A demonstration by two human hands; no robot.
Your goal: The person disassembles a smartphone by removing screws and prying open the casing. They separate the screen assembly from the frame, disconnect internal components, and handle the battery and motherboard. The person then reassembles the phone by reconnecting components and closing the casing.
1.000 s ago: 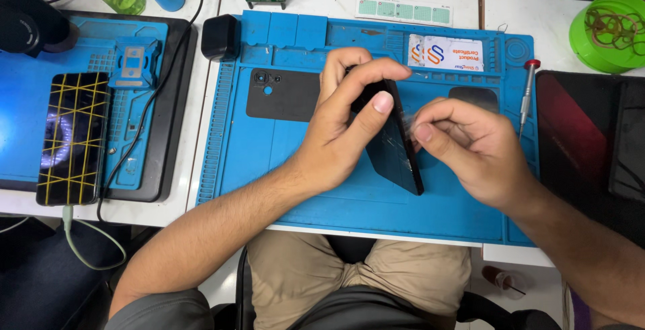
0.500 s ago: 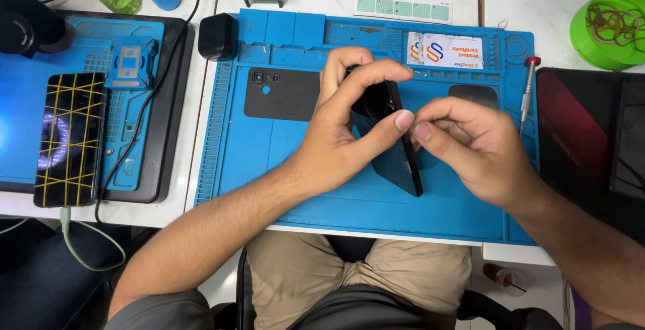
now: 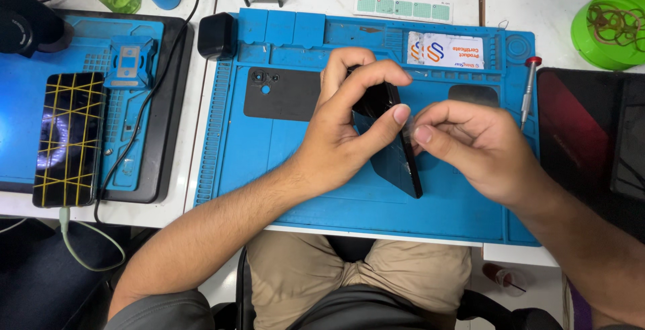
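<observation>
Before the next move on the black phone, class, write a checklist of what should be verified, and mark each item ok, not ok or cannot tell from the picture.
1. Left hand grips the black phone: ok, fingers wrap its upper end.
2. Right hand meets the phone's edge: ok, fingertips pinch beside the left thumb.
3. Phone over the blue work mat: ok, tilted on edge above it.
4. Whether the right fingers hold a tool or film: cannot tell, too small.
5. Black back cover out of the way: ok, lying flat on the mat left of the hands.
6. Red-capped screwdriver within reach: ok, at the mat's right edge.
</observation>
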